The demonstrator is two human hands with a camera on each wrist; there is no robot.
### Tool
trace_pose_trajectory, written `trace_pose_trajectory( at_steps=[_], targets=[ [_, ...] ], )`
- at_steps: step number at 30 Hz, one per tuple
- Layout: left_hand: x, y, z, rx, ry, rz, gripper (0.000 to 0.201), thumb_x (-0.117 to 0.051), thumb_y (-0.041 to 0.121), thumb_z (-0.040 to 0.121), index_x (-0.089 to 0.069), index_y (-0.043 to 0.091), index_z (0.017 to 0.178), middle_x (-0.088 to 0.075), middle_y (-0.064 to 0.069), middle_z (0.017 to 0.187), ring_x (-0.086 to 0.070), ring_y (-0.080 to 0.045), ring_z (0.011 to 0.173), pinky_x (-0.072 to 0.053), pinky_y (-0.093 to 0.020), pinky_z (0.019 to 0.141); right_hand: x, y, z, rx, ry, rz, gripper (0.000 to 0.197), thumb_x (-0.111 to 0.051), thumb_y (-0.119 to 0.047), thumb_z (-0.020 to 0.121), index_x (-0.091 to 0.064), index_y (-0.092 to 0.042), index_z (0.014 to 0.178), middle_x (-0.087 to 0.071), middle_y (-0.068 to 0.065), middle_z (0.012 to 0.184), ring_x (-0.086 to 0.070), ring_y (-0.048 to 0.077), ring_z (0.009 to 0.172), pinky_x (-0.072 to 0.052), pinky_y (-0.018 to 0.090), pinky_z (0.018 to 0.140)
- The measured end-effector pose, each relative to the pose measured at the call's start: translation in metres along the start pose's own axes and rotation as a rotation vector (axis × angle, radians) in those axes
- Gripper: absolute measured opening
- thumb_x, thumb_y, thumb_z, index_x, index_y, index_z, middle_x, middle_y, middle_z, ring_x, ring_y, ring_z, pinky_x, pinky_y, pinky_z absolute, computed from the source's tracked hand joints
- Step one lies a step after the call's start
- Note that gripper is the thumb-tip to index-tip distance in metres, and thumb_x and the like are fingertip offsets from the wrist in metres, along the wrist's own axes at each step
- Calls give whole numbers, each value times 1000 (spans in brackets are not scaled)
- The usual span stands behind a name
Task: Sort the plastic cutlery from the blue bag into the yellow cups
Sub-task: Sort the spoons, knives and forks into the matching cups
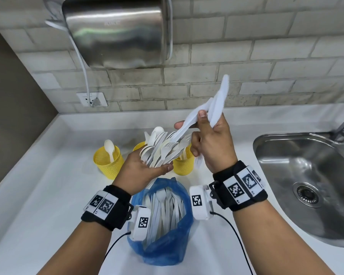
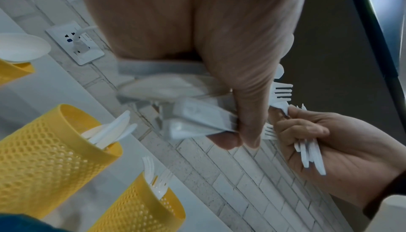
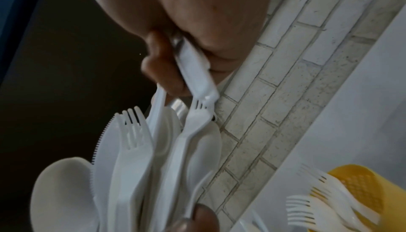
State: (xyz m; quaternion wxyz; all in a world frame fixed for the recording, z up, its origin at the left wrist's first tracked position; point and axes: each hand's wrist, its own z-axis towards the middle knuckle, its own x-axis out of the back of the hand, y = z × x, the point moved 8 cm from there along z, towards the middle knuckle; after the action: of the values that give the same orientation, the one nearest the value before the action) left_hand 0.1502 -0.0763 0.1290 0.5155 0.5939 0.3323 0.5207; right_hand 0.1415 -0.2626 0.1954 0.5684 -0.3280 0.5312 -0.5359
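Observation:
My left hand (image 1: 157,165) grips a thick bundle of white plastic spoons, forks and knives (image 1: 161,149) above the yellow cups. My right hand (image 1: 199,124) holds a few white knives (image 1: 219,98) with blades up. Its thumb and forefinger pinch one more long white piece (image 1: 187,126) that still reaches into the bundle. The left yellow cup (image 1: 107,163) holds a spoon, the middle cup (image 2: 50,157) knives, the right cup (image 1: 184,165) forks. The open blue bag (image 1: 163,235) stands in front of them, with more cutlery inside. The bundle (image 3: 142,166) fills the right wrist view.
A steel sink (image 1: 306,185) is set into the white counter (image 1: 38,195) at the right. A metal hand dryer (image 1: 117,32) hangs on the tiled wall, its cable running to a wall socket (image 1: 91,99). Cables trail from both wrist cameras.

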Motion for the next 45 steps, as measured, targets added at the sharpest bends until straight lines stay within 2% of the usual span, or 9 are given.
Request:
trace_pose_trajectory(
  at_steps=[6,13,21,25,28,30,36,41,45],
  targets=[
    [3,-1,2,14,24,-20,36,-90,10,77,-74,13,109,-81,6,97,-76,-8,92,-54,-13,77,18,0,2,30,165,118,27,-36,-32,111,-40,-6,106,-76,20,93,-34,19,29,-39,27,40],
    [4,0,1,13,0,-73,36,-88,8,79,-75,9,112,-81,-2,102,-76,-17,100,-59,-30,91,32,-7,0,57,322,315,22,-37,-33,111,-40,-12,106,-74,20,87,-32,17,35,-37,23,40],
    [1,6,-3,2,-13,-158,30,-82,-3,80,-75,3,109,-81,-3,95,-78,-13,90,-56,-15,76,61,48,20,-313,585,865,18,-40,-37,110,-46,-20,109,-59,-1,59,-46,16,51,-45,20,50],
    [4,5,-1,-6,-5,-166,25,-83,0,81,-76,4,105,-80,-11,96,-78,-27,94,-61,-32,87,59,54,22,-320,514,983,36,-43,-50,106,-47,-19,87,-40,-5,53,-40,13,43,-51,22,52],
    [7,4,-1,8,-3,-188,24,-84,3,81,-77,6,104,-80,-12,98,-77,-30,98,-60,-41,93,54,37,17,-226,463,782,38,-45,-57,102,-48,-22,88,-32,-6,55,-30,8,39,-33,18,37],
    [7,4,-1,8,-3,-190,24,-84,4,81,-77,6,104,-80,-12,98,-77,-31,98,-60,-42,93,46,18,13,-122,407,573,35,-49,-53,102,-51,-20,89,-28,-4,53,-26,9,37,-26,17,36],
    [8,10,-2,-14,13,-191,23,-82,0,81,-77,2,104,-81,-8,93,-78,-18,89,-58,-24,80,16,5,8,-23,199,37,29,-73,-29,93,-64,-2,94,-36,1,45,-30,15,33,-29,20,39],
    [9,13,-2,-23,57,-201,25,-83,-2,80,-75,-4,103,-81,-5,87,-77,-11,80,-56,-16,72,4,11,4,10,101,-65,25,-76,-22,91,-63,-14,72,-46,-8,44,-39,11,35,-33,20,42],
    [11,14,-2,-39,76,-186,29,-84,-2,79,-73,-4,106,-81,-5,91,-78,-13,87,-56,-17,75,-5,8,-2,99,-19,-222,17,-75,-17,92,-69,-11,78,-57,-15,50,-51,3,43,-39,16,47]
  ],
)
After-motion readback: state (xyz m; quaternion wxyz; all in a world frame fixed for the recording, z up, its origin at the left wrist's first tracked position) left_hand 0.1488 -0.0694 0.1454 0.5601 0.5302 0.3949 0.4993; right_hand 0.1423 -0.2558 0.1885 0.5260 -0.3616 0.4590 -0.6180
